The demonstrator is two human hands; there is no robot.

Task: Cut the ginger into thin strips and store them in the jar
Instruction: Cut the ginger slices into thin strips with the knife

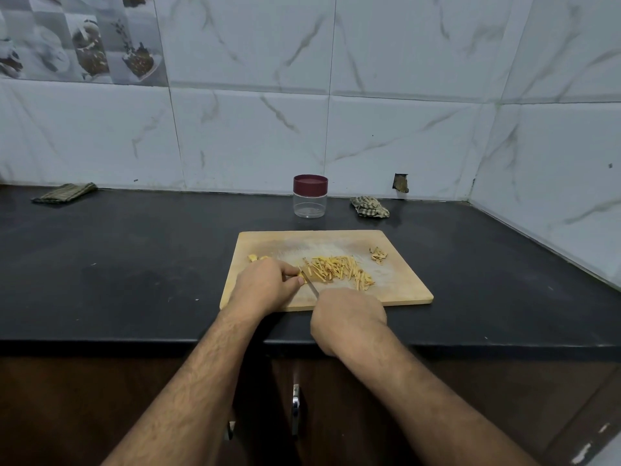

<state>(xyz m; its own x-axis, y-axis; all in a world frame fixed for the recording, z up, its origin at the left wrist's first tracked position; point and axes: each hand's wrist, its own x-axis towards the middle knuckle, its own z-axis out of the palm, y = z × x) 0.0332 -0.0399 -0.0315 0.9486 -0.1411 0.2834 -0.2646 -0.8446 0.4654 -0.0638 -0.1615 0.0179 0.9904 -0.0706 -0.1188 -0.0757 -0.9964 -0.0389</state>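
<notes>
A wooden cutting board (400,287) lies on the black counter. A heap of thin yellow ginger strips (339,269) covers its middle. My left hand (265,287) sits on the board's left part, fingertips pinching a small ginger piece (300,273) at the heap's left end. My right hand (349,319) grips a knife handle at the board's front edge; the thin knife blade (312,286) points up-left to that piece. More ginger chunks (253,257) lie behind my left hand. A clear jar (309,205) with a maroon lid stands closed behind the board.
Ginger peelings (378,254) sit at the board's back right. A crumpled checked cloth (369,206) lies right of the jar, a folded cloth (65,192) at the far left by the wall. Tiled walls meet at the right corner. The counter edge (134,341) runs in front.
</notes>
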